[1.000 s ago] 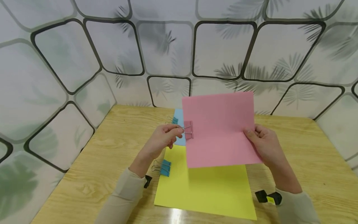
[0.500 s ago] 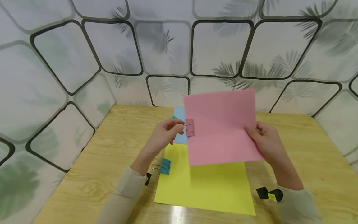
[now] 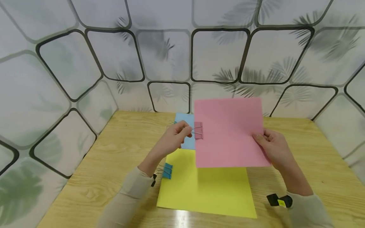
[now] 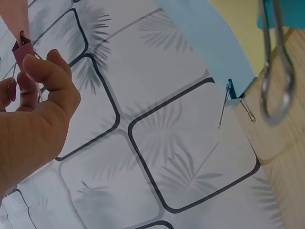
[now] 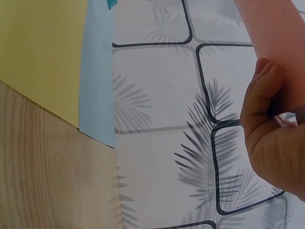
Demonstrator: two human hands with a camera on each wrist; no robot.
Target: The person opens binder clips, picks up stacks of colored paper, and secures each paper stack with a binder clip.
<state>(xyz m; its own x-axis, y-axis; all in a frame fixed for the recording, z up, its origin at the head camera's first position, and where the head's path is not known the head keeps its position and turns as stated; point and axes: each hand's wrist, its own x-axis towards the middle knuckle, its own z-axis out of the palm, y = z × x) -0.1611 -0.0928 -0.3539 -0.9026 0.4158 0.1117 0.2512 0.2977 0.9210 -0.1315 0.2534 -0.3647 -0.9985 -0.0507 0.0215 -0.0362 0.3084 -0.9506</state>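
In the head view a pink sheet of paper [image 3: 225,139] is held up off the table, tilted toward me. A pink binder clip [image 3: 198,130] bites its left edge. My left hand [image 3: 174,139] pinches the clip's wire handles between thumb and fingers; the left wrist view shows the clip [image 4: 23,50] at the fingertips. At the sheet's lower right edge, my right hand [image 3: 273,148] grips the paper, thumb in front and fingers behind. The right wrist view has those fingers [image 5: 262,90] curled against the pink paper [image 5: 276,43].
A yellow sheet [image 3: 219,196] lies beneath on the wooden table [image 3: 114,164], a blue binder clip [image 3: 167,171] on its left edge. Behind it is a light blue sheet [image 3: 188,144] with a teal binder clip [image 4: 231,93]. Patterned walls [image 3: 159,53] stand at back and sides.
The pink sheet and its clip have shifted slightly right in the head view. My left hand has moved right with the clip, its fingers curling in more. The right hand keeps its grip.
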